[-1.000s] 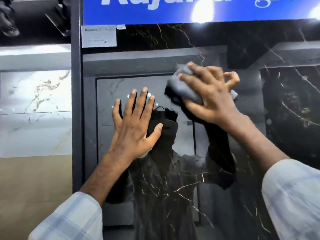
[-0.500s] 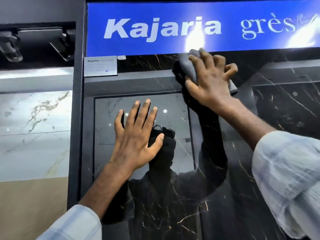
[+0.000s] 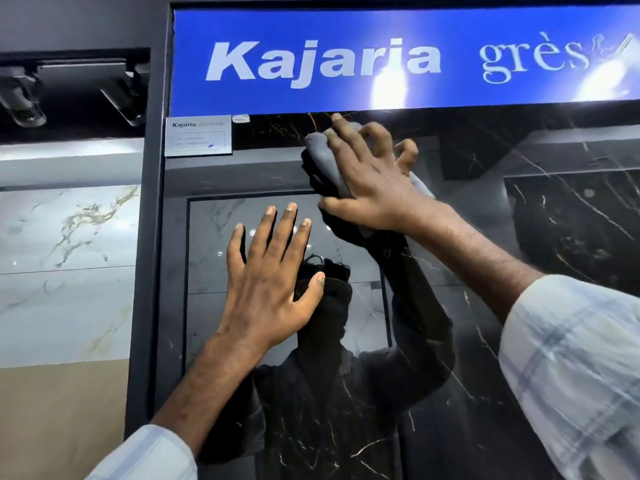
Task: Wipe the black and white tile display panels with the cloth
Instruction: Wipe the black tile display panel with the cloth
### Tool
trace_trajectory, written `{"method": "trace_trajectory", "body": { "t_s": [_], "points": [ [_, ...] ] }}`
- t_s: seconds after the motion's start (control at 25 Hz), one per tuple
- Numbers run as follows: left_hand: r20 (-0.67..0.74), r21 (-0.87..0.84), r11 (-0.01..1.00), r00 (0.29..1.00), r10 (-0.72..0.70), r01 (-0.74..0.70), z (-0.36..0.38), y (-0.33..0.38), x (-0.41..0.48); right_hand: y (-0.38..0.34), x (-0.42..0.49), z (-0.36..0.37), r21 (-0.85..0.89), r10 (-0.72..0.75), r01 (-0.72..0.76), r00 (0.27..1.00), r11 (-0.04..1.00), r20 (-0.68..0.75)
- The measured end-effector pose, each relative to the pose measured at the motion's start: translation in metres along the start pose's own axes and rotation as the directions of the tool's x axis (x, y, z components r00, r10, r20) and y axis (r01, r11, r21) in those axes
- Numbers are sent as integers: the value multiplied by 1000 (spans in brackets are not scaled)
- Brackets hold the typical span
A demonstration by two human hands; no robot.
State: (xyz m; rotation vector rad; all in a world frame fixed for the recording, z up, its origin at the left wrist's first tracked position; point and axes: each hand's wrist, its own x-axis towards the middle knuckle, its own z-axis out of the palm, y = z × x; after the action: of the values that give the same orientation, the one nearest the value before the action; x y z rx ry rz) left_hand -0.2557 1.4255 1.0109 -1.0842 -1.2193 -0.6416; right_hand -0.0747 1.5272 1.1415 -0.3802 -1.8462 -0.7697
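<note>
the right hand (image 3: 374, 181), fingers clamped on the cloth (image 3: 323, 157), has climbed to the top of the black panel (image 3: 433, 427) — lower stretches likely remain — left hand (image 3: 270, 292) braced flat, fingers apart.

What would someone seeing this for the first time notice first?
The bright blue Kajaria sign across the top grabs attention first. Just beneath it, the right hand grips a grey cloth against the glossy black tile panel, while the left hand lies flat on it lower down. A white marble panel stands to the left.
</note>
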Motion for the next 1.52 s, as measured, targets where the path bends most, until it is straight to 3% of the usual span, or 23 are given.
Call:
{"method": "trace_trajectory", "body": {
  "t_s": [0.16,0.2,0.28,0.32,0.36,0.4,0.44,0.52,0.56,0.6,0.68,0.72,0.88,0.92,1.04,1.08,1.16,1.24,1.28,1.32,1.4,1.44,1.52],
  "points": [
    [29,13,1000,1000,10,-10,-1,-1,-1,32,-5,2,-254,-351,304,921,918,-169],
    [31,7,1000,999,17,-18,-1,-2,0,55,4,-7,-236,-311,263,930,936,-197],
    [39,4,1000,999,22,-22,0,-1,1,80,23,-22,-91,106,-134,960,987,-260],
    [33,-3,1000,999,15,-15,0,0,2,77,31,-21,-66,303,-328,920,942,-250],
    [16,-16,1000,1000,13,-13,1,2,3,66,36,-17,-88,358,-389,900,917,-251],
    [-6,-34,999,1000,23,-23,0,5,6,49,40,-11,-129,261,-302,929,945,-263],
    [-33,-55,997,998,45,-47,0,9,10,33,37,-3,-172,50,-93,970,981,-238],
    [-87,-101,989,992,96,-105,-1,17,24,33,28,1,-251,-331,291,934,923,-135],
    [-91,-113,987,990,104,-114,-1,21,32,46,31,-7,-260,-365,322,920,911,-142],
    [-70,-112,988,992,101,-109,1,25,39,60,35,-15,-226,-269,225,945,948,-185],
    [0,-64,994,996,93,-93,7,30,47,75,39,-25,-115,145,-172,967,978,-212],
    [23,-30,995,995,93,-93,10,30,48,73,37,-23,-119,227,-255,951,959,-209],
    [31,33,993,993,111,-112,16,26,44,74,5,-6,-263,-277,234,950,936,-142],
    [31,34,993,993,112,-113,17,26,43,91,5,-14,-258,-249,203,955,945,-160],
    [46,29,993,992,116,-118,18,28,44,118,8,-31,-49,299,-314,934,948,-196],
    [47,33,992,992,116,-118,18,27,44,109,7,-28,-74,328,-346,926,935,-188],
    [47,48,991,992,120,-122,18,26,43,82,-7,-14,-163,29,-59,983,985,-180],
    [45,55,991,991,123,-125,19,26,42,100,-21,-13,-271,-281,243,953,931,-111],
    [46,52,991,991,122,-125,20,27,42,116,-17,-22,-255,-230,194,966,947,-119],
    [51,48,991,991,122,-125,20,27,43,128,-10,-31,-172,-30,-1,984,985,-174],
    [54,51,991,991,121,-124,20,28,43,121,-5,-31,-75,357,-377,913,923,-196],
    [55,61,990,991,122,-125,20,27,43,102,-7,-24,-123,341,-372,915,920,-217],
    [62,70,989,990,129,-133,18,27,43,67,-30,-1,-210,-64,24,980,977,-188]
  ]
}}
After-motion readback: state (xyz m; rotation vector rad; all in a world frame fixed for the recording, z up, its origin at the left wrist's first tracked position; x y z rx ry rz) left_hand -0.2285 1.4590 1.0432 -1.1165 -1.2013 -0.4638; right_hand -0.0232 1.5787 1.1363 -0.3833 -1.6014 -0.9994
